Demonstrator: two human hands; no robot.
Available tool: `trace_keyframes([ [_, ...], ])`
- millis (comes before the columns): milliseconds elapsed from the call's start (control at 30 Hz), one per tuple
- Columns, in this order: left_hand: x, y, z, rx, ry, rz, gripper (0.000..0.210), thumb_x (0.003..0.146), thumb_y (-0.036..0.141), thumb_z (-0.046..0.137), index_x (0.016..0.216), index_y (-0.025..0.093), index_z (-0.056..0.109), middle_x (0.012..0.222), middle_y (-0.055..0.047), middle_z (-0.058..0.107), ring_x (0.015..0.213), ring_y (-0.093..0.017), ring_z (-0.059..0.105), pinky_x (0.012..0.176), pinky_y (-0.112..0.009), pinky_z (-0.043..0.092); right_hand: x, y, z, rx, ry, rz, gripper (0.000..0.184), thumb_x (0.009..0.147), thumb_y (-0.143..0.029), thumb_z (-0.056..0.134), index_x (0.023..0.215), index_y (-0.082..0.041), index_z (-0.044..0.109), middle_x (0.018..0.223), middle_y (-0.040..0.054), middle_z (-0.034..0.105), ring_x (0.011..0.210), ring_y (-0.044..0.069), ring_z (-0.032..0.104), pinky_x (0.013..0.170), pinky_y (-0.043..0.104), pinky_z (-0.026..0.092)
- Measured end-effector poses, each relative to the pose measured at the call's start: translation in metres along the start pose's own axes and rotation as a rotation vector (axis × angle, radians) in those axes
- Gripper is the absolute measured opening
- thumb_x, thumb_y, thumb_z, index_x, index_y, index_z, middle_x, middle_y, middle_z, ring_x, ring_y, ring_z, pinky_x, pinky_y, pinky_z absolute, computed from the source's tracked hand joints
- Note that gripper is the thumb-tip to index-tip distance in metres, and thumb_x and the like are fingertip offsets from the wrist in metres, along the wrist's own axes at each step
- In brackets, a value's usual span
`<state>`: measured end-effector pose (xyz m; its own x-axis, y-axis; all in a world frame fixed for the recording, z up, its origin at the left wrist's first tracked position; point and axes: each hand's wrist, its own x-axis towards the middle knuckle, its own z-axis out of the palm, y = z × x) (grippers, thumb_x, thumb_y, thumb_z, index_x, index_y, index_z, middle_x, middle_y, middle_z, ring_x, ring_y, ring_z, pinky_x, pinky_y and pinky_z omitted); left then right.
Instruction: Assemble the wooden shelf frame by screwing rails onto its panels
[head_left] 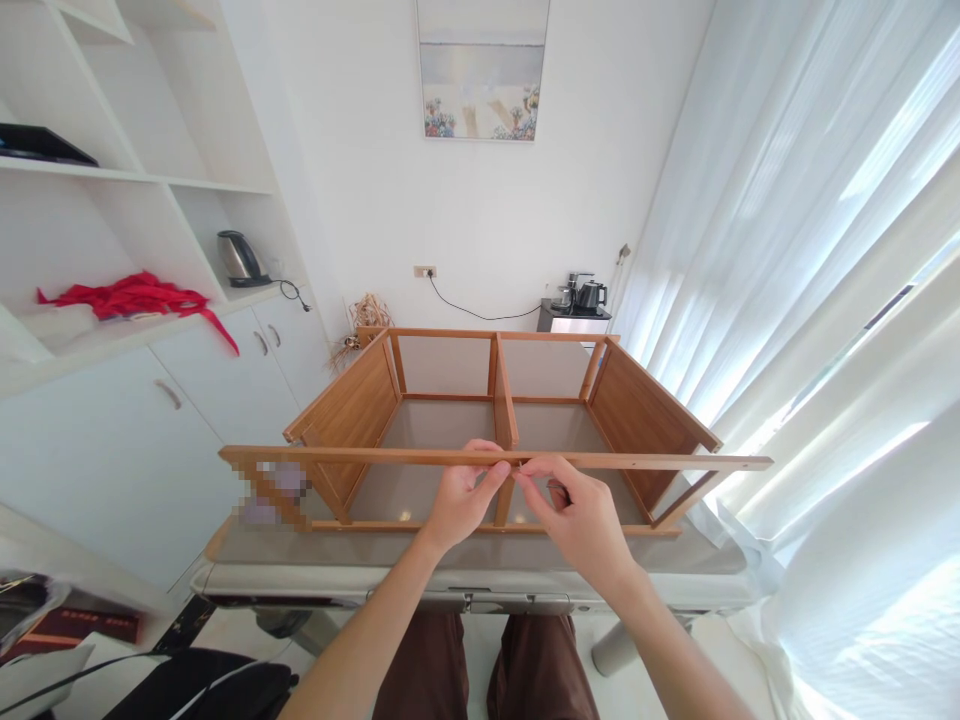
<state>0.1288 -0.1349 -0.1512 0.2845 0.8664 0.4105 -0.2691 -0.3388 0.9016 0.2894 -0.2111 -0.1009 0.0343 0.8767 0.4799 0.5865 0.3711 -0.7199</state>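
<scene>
A wooden furniture frame (352, 425) with two side panels and a middle divider (504, 395) lies on the table. Across its near side runs a long wooden rail (375, 456). My left hand (461, 505) is closed around this rail just left of the divider, with the thumb on the near face. Just right of that, my right hand (581, 505) is at the rail with thumb and index finger pinched together. Something small and thin shows at those fingertips, too small to name. Small holes show toward the rail's right end.
The grey table (450, 550) has a light front edge close to my legs. White curtains (795, 250) hang along the right. On the left stand white cabinets (202, 400) with a kettle (238, 258) and red cloth (142, 295). A coffee maker (581, 292) sits behind the frame.
</scene>
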Motion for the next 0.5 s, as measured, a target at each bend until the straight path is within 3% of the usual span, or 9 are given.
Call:
trace_keyframes([
  [200, -0.0010, -0.0002, -0.0021, -0.013, -0.022, -0.010, 0.025, 0.090, 0.041, 0.070, 0.101, 0.020, 0.064, 0.096, -0.005, 0.063, 0.095, -0.019, 0.061, 0.089, -0.030, 0.050, 0.0001, -0.0041, 0.0035, 0.002, 0.072, 0.067, 0.015, 0.092, -0.040, 0.061, 0.092, -0.025, 0.065, 0.084, -0.0006, 0.072, 0.044, 0.008, 0.031, 0.042, 0.024, 0.033],
  [500, 0.0000, -0.0066, -0.0069, 0.033, -0.041, 0.015, 0.018, 0.094, 0.038, 0.066, 0.102, 0.022, 0.064, 0.096, -0.005, 0.061, 0.092, -0.018, 0.059, 0.086, -0.029, 0.048, 0.0033, -0.0032, -0.0005, -0.185, 0.114, 0.040, 0.014, 0.092, -0.041, 0.065, 0.100, -0.030, 0.062, 0.068, -0.0063, 0.065, 0.042, 0.010, 0.037, 0.043, 0.023, 0.035],
])
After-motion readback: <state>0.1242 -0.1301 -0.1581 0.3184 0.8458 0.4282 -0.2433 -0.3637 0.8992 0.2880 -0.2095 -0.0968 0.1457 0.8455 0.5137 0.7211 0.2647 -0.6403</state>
